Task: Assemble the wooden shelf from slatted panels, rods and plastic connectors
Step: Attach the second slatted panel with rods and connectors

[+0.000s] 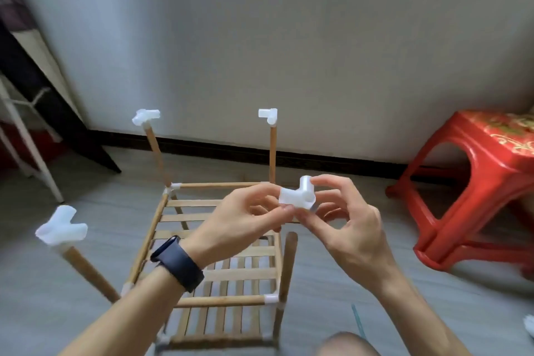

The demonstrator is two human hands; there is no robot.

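A pale wall (318, 37) fills the upper half of the view, and a grey floor (34, 312) lies under it. At the right stands a red plastic stool (476, 182), well apart from the work. In the middle, on the floor, stands the partly built shelf (161, 225). Its slatted panel (239, 272) lies flat inside a frame of wooden bars, and a second slatted panel (219, 324) shows lower down, through the gaps.

Four rods rise from the corners of the frame. The back left rod (156, 153) leans a little, and the back right rod (272, 153) stands upright. The front left rod (86, 272) is near the camera and blurred. Each of these three carries a white plastic connector on its top: (146, 117), (268, 115) and (62, 228). The front right rod (289, 263) ends in bare wood.

Both hands are raised over the panel and hold a loose connector (297, 196) between them, in the air above the top of the front right rod and not touching it. The left hand (239, 220) pinches its left arm with thumb and fingertips. The right hand (352, 225) pinches its right side, one finger on top and the thumb below, the other fingers curled. A dark wristband (177, 263) sits on the left wrist.
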